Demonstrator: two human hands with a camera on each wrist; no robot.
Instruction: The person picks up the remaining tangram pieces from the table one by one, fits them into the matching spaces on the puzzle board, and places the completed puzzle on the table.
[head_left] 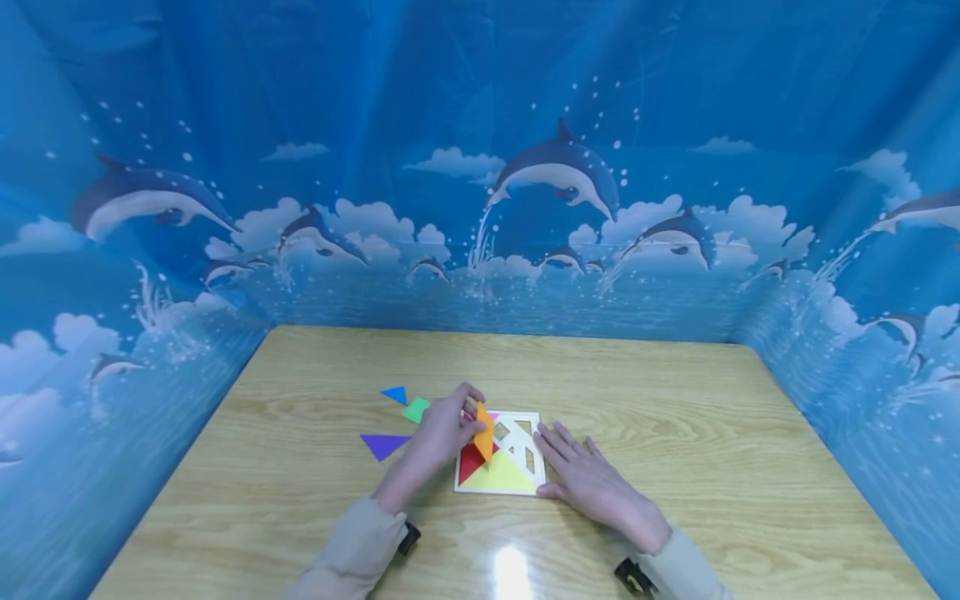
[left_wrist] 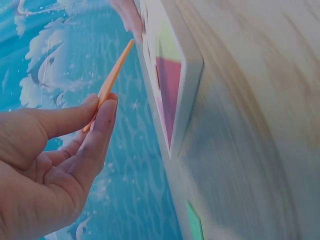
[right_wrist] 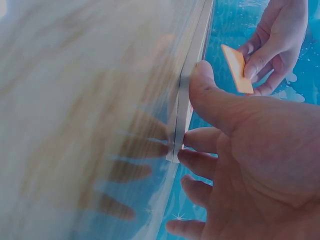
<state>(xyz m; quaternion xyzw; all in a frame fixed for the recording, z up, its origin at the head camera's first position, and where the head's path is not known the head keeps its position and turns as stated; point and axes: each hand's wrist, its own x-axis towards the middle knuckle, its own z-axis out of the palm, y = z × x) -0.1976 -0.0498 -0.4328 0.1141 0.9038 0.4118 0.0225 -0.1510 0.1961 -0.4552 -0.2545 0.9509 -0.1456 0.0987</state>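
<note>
My left hand pinches an orange parallelogram tangram piece between thumb and fingers, tilted up above the white puzzle board. In the left wrist view the orange piece stands apart from the board. A yellow triangle and a red triangle lie in the board, with a bit of pink showing at its top. Several cut-outs on its right side show wood. My right hand lies with spread fingers at the board's right edge; the right wrist view shows its thumb and fingers along that edge.
Left of the board, a blue triangle, a green piece and a purple triangle lie on the wooden table. The left hand partly covers the green piece. A blue dolphin-print curtain encloses the table's back and sides.
</note>
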